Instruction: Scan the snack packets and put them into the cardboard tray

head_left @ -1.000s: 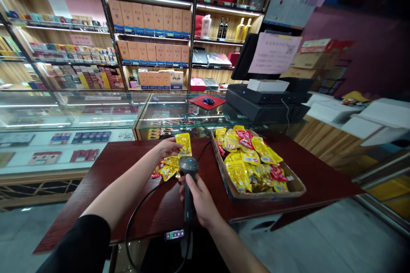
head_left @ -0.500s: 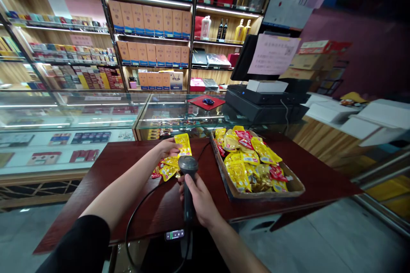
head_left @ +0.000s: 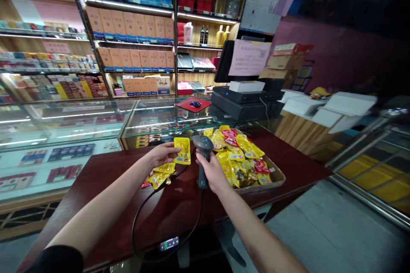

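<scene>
A yellow snack packet (head_left: 182, 152) is pinched at its left edge by my left hand (head_left: 165, 155), held upright above the table. My right hand (head_left: 212, 169) is wrapped round the handle of a dark barcode scanner (head_left: 203, 145), whose head stands just right of that packet, apart from it. Below my left hand lies a small pile of yellow and red packets (head_left: 160, 175). To the right, a shallow cardboard box (head_left: 278, 175) is heaped with more yellow and red packets (head_left: 235, 153); my right forearm and the scanner hide part of its left side.
The dark red wooden table (head_left: 109, 196) carries everything. A black cable (head_left: 136, 217) loops from the scanner near a lit phone-like screen (head_left: 169, 243) at the front edge. Behind stand a glass display counter (head_left: 153, 115) and a monitor (head_left: 224, 62) with a paper on it.
The scanner in my right hand has moved up and right, toward the box. My left hand still holds the packet, now more fully in sight. The whole view has turned slightly right.
</scene>
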A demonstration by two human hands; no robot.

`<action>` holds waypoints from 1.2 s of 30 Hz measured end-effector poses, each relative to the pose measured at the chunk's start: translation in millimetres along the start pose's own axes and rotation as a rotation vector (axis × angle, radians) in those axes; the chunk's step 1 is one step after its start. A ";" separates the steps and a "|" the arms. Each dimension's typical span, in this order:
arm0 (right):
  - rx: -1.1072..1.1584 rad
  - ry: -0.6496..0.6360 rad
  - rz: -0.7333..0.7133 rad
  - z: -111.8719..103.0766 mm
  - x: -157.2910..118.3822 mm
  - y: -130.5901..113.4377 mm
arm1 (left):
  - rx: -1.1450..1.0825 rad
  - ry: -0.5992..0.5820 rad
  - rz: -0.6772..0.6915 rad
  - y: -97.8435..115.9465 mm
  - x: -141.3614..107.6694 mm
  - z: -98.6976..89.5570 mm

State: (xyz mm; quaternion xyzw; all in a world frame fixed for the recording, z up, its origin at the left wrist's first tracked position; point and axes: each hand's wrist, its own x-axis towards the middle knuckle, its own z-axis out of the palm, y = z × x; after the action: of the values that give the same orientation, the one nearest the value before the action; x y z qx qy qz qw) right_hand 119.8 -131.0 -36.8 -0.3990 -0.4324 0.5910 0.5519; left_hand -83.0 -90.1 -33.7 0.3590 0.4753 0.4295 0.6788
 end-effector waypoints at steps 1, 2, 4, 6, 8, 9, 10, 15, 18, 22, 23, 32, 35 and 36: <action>0.025 0.013 0.009 -4.7 5.8 -7.0 | -0.011 -0.040 0.002 2.8 -0.3 8.1; 0.049 0.009 0.027 -9.2 10.3 -14.7 | -0.020 -0.077 0.003 5.8 0.5 16.8; 0.082 -0.012 0.060 -18.9 16.7 -31.2 | -0.018 -0.126 0.011 12.3 4.9 36.3; 0.075 -0.013 0.072 -30.8 21.8 -48.3 | 0.005 -0.142 0.025 19.2 12.9 58.7; 0.046 0.030 0.066 -46.0 27.9 -65.3 | 0.041 -0.138 0.041 26.0 23.9 84.0; 0.034 0.055 0.059 -54.6 31.7 -73.5 | 0.057 -0.132 0.051 29.2 30.5 97.5; 0.028 0.080 0.049 -63.8 36.0 -81.4 | 0.072 -0.123 0.059 32.1 37.7 111.4; 0.053 0.167 0.014 -109.5 64.6 -110.6 | 0.086 -0.034 0.055 38.8 79.0 176.6; 0.015 0.265 -0.001 -131.8 83.0 -116.6 | 0.069 -0.002 0.065 36.9 99.3 202.3; -0.034 0.355 -0.020 -149.1 97.8 -117.3 | 0.195 -0.006 0.097 35.0 111.3 212.5; -0.042 0.362 -0.023 -150.6 99.0 -117.4 | 0.245 0.001 0.115 35.8 112.0 210.9; -0.065 0.198 -0.052 -106.4 86.3 -109.4 | 0.372 0.076 0.202 49.5 84.8 130.2; -0.013 0.047 0.035 -72.7 73.4 -93.7 | 0.556 0.072 0.254 45.2 63.1 81.1; 0.005 0.002 0.069 -61.3 68.3 -86.7 | 0.646 0.075 0.278 41.8 55.9 63.9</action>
State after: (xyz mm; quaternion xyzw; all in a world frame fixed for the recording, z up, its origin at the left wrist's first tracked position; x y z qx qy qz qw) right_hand 199.7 -57.0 27.2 -0.4128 -0.4163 0.6103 0.5327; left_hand -22.2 -27.9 3.5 0.6003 0.5579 0.3583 0.4472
